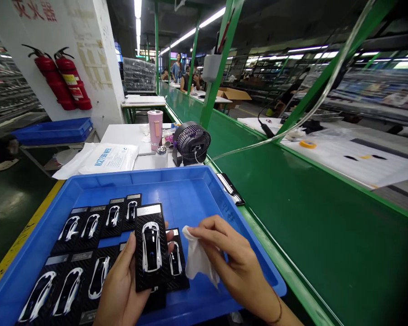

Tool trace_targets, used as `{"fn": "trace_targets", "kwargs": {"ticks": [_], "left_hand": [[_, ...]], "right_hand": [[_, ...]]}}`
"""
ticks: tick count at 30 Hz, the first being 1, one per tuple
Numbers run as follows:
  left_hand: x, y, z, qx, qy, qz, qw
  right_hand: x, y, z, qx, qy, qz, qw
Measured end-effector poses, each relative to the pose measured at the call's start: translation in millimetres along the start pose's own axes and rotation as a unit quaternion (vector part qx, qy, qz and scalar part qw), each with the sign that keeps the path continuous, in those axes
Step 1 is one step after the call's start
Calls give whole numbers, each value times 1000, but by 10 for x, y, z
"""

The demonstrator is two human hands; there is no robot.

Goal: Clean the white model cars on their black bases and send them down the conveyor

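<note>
Honestly, at bottom centre the left hand (120, 290) grips a black carbon-look card (144, 280), likely light and stiff, best held by its edges; the right hand (238, 260) pinches a soft white cloth (197, 256).

two red fire extinguishers (63, 77), a pink tumbler (155, 129), a black desk fan (191, 141)

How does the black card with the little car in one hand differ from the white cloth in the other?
The black card carries a white-and-black car shape, while the white cloth is plain. The card stays flat; the cloth hangs in soft folds. The left hand holds the card against its fingers, while the right hand pinches the cloth at the fingertips. Both are held above the blue plastic tray.
</note>
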State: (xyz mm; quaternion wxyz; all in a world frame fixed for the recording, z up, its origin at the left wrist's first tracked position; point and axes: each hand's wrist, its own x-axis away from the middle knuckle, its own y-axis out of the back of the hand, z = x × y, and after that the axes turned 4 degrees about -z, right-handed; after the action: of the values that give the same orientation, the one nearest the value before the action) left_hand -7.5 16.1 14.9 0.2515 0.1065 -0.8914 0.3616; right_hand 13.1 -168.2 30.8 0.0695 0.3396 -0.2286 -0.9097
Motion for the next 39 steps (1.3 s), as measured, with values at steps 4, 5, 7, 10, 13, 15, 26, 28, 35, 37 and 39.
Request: {"fn": "trace_targets", "kwargs": {"ticks": [4,5,7,10,13,15,26,28,35,37,39], "left_hand": [[-4,-15,-7,36,3,6,999],[6,-26,-8,35,8,-8,999],[29,-48,-11,28,14,-53,998],[52,-65,-18,30,14,-88,996],[44,-54,-29,36,-2,-64,997],[27,-39,-38,34,-15,-44,998],[-5,3,-12,66,-25,16,997],[-3,6,5,64,-31,12,997],[-10,31,-48,109,-24,17,994],[-14,27,-80,137,-26,10,990],[-17,14,-108,160,-20,0,987]], "right_hand": [[-79,-137,149,-61,27,10,998],[-96,-178,174,-58,31,14,998],[-122,-257,204,-20,35,30,999],[-124,-347,220,79,35,69,994],[-92,-365,219,111,51,113,986],[-69,-335,201,80,70,126,986],[-94,-352,153,-73,24,23,997],[-80,-390,167,-55,20,35,998],[-31,-260,150,-84,-17,94,992],[-27,-220,108,-86,-38,48,994],[-18,-208,63,-81,-56,16,995]]}}
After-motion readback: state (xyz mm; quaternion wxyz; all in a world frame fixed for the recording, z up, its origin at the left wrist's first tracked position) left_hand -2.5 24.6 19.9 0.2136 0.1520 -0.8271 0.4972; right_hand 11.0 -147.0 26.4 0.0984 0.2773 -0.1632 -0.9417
